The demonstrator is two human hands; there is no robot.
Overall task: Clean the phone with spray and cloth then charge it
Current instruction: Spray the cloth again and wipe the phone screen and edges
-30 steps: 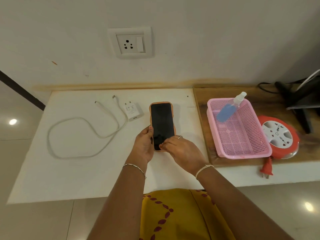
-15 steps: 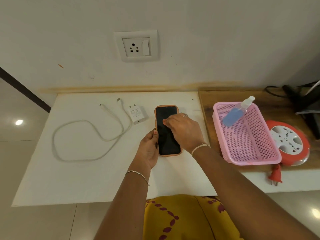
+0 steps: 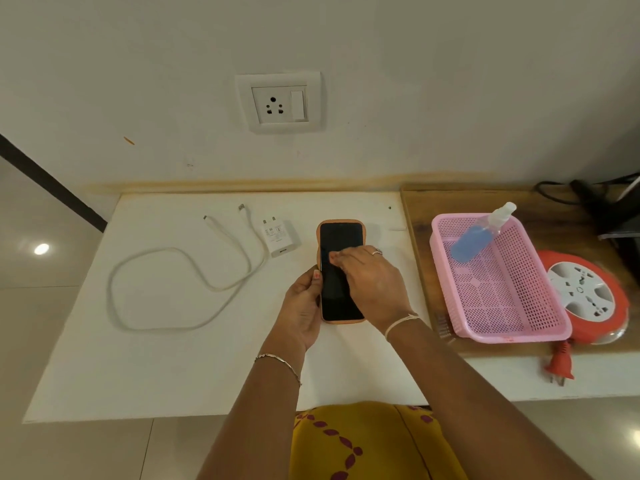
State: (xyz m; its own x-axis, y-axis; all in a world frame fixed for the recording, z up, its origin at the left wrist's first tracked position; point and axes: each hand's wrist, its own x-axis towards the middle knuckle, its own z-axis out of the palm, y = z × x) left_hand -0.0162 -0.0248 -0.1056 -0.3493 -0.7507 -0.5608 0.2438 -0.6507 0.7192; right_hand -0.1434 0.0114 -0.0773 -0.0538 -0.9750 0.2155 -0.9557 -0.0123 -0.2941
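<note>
Lying flat on the white tabletop (image 3: pixel 173 368), the phone (image 3: pixel 341 237) sat screen-up in its orange case, just right of the white charger (image 3: pixel 278 235) and looped cable (image 3: pixel 166 250). The left hand (image 3: pixel 303 306) gripped its left edge, thumb curled against the case. The right hand (image 3: pixel 370 282) lay across the dark screen, fingers straight and pressed together, tips touching the glass. The blue spray bottle (image 3: pixel 474 237) leaned inside the pink basket (image 3: pixel 502 289), well to the right.

Left hand (image 3: pixel 303 306) curled, right hand (image 3: pixel 370 285) flat
</note>
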